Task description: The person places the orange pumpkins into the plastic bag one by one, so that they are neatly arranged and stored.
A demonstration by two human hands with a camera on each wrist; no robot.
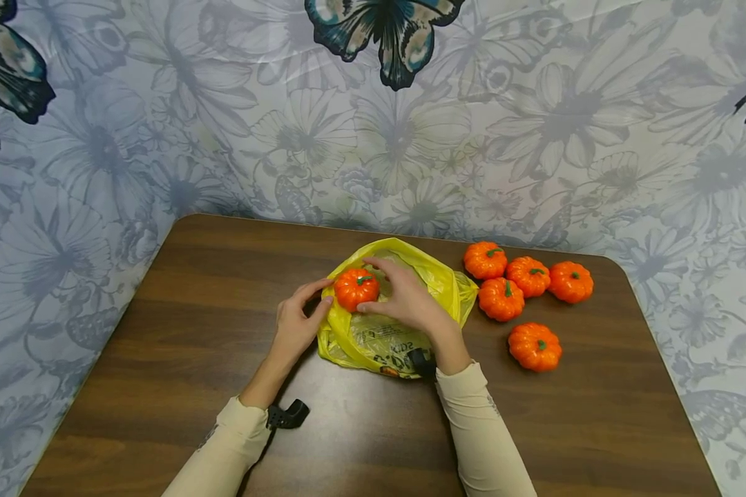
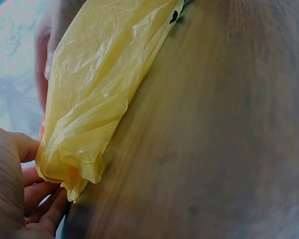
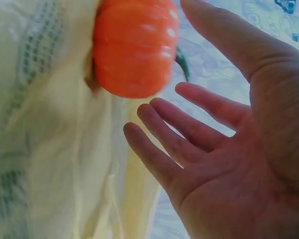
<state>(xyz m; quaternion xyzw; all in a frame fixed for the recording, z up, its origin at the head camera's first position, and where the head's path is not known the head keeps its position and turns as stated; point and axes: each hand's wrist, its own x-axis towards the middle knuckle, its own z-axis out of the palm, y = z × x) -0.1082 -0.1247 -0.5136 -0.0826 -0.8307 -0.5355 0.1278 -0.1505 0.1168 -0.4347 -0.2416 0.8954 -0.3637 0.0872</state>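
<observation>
A small orange pumpkin (image 1: 356, 290) with a green stem sits at the left side of a yellow plastic bag (image 1: 348, 345) lying on the table. At the bag's left edge my left hand (image 1: 295, 321) grips the plastic between thumb and fingers, right beside the pumpkin. The left wrist view shows the crumpled bag (image 2: 89, 114) running between that hand's thumb and fingers. My right hand (image 1: 404, 293) reaches over the bag from the right, thumb and fingers spread around the pumpkin. In the right wrist view its fingers are apart from the pumpkin (image 3: 134, 50), with a gap showing.
Several more orange pumpkins (image 1: 501, 299) stand on the brown wooden table (image 1: 211, 290), right of the bag. One pumpkin (image 1: 534, 347) lies nearer than the others. Behind the table hangs a flowered cloth (image 1: 410, 152) with butterflies. A black wrist camera (image 1: 289, 414) sits by the left sleeve.
</observation>
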